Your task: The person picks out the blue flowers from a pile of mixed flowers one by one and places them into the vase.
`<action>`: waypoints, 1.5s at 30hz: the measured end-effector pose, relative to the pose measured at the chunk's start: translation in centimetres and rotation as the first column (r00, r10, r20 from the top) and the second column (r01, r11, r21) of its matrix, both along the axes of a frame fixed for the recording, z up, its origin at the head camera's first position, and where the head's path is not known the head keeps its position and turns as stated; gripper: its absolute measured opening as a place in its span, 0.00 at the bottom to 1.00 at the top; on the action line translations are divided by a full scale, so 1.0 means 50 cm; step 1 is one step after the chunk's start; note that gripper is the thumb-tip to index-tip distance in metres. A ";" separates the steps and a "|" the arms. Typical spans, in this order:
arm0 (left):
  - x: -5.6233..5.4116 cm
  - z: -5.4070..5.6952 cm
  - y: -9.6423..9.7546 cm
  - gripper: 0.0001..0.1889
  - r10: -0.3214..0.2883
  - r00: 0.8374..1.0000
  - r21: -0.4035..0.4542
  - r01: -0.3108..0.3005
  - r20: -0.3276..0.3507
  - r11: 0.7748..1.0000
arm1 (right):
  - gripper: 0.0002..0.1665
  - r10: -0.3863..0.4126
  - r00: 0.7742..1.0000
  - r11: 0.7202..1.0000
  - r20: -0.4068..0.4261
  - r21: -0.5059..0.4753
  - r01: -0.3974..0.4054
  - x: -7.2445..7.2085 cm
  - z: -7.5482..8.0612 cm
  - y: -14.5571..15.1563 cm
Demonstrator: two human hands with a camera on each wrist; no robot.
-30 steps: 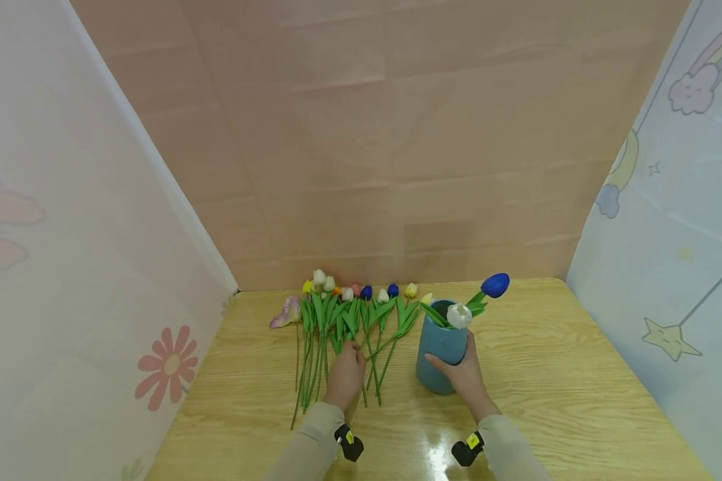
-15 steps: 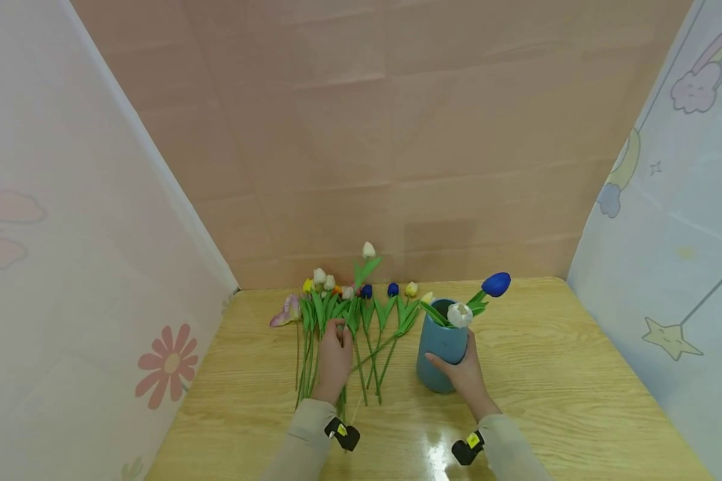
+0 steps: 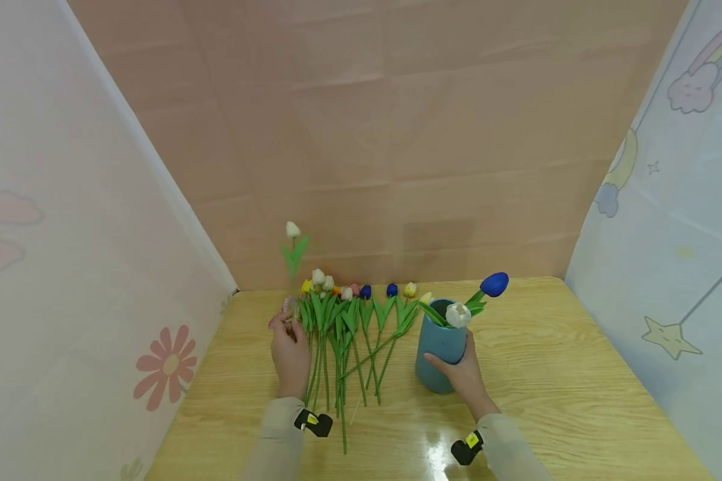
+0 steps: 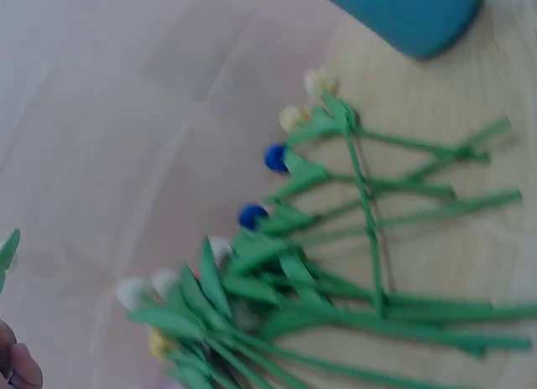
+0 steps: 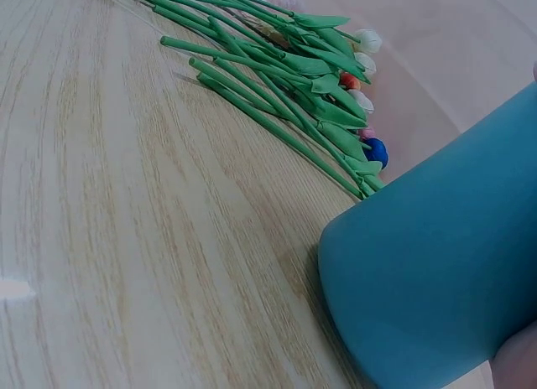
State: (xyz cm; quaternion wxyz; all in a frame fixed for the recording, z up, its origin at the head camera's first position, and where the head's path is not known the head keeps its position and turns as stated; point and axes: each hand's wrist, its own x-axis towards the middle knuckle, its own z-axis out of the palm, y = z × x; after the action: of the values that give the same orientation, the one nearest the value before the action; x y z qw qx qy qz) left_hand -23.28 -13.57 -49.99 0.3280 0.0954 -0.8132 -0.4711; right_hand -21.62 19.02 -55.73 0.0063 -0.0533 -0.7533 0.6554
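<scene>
My left hand (image 3: 291, 354) pinches a white tulip (image 3: 293, 230), held upright above the left end of a row of flowers. In the left wrist view only its fingertips (image 4: 23, 365) and a bit of green leaf show at the left edge. My right hand (image 3: 468, 377) grips the side of a blue vase (image 3: 434, 361) standing on the table. A blue tulip (image 3: 495, 284) and an opened white tulip (image 3: 458, 314) lean out of the vase's mouth. Several tulips (image 3: 337, 321) lie side by side between my hands, stems toward me.
A pinkish-purple flower (image 3: 285, 306) lies behind my left hand, partly hidden. The wooden table (image 3: 553, 374) meets a brown paper backdrop (image 3: 391, 167) at the back. Printed white cloths hang at both sides. One tulip stem (image 4: 369, 230) crosses over others near the vase.
My left hand has picked the white tulip out of the row, raised it and carried it left, over the purple flower. My right hand and the vase have stayed put.
</scene>
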 end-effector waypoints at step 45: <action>0.028 -0.154 -0.075 0.10 0.102 0.814 -0.461 0.216 0.572 0.861 | 0.61 0.005 1.000 1.000 0.009 -0.024 -0.004 -0.003 -0.001 0.000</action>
State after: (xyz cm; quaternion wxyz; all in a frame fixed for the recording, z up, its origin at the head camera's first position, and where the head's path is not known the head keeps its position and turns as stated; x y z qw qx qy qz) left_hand -21.89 -17.34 -57.70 0.0640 0.1190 -0.9705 -0.1998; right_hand -21.77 19.02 -55.77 0.0008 -0.0547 -0.7456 0.6641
